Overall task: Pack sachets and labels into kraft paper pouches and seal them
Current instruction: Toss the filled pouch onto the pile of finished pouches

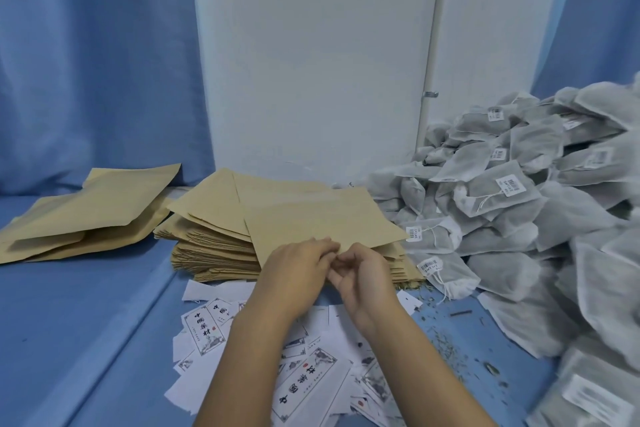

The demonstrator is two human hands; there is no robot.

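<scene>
A thick stack of kraft paper pouches (211, 246) lies at the table's middle. The top pouch (311, 215) is lifted at its near edge. My left hand (294, 274) and my right hand (367, 277) meet at that near edge, and the fingers of both pinch it. White printed labels (304, 381) lie scattered under my forearms. A big heap of grey mesh sachets (519, 204) with barcode tags fills the right side.
A few kraft pouches (79, 218) lie apart at the left on the blue tablecloth (86, 322). A white wall panel (311, 62) and blue curtains stand behind. Loose herb crumbs (450, 347) are strewn near the sachets.
</scene>
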